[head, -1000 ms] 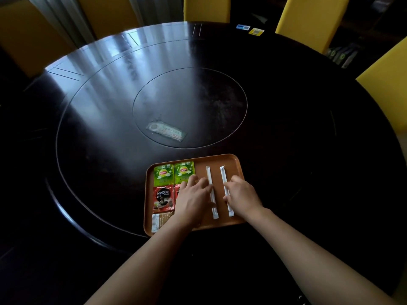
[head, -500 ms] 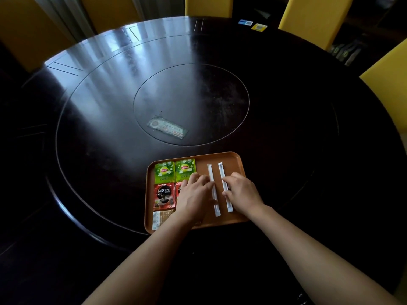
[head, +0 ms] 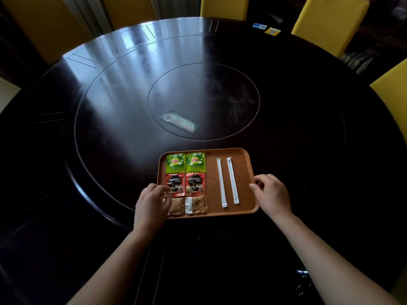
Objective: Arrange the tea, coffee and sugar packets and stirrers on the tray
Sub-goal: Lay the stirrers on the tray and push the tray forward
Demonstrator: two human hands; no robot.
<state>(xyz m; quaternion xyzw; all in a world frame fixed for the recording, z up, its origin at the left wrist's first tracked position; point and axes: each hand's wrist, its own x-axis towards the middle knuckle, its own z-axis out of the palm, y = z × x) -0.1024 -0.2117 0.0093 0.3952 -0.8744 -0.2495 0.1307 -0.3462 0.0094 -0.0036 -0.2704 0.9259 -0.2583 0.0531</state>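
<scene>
An orange-brown tray (head: 209, 155) lies near the front edge of a dark round table. On its left half sit two green tea packets (head: 185, 162), two red coffee packets (head: 195, 183) and two brown sugar packets (head: 196, 204), in three rows. Two white wrapped stirrers (head: 226, 181) lie side by side on the right half. My left hand (head: 152, 203) rests over the tray's left rim, its fingers lying on the left coffee and sugar packets. My right hand (head: 272, 194) is at the tray's right rim, fingers loosely curled, thumb touching the rim.
A clear plastic packet (head: 179, 123) lies on the table's inner disc beyond the tray. Two small cards (head: 265, 28) lie at the far edge. Yellow chairs (head: 330, 23) stand around the back and right of the table (head: 110, 95).
Both hands have left the stirrers and moved apart to the tray's left and right rims. The right coffee and sugar packets, hidden by my left hand before, now show.
</scene>
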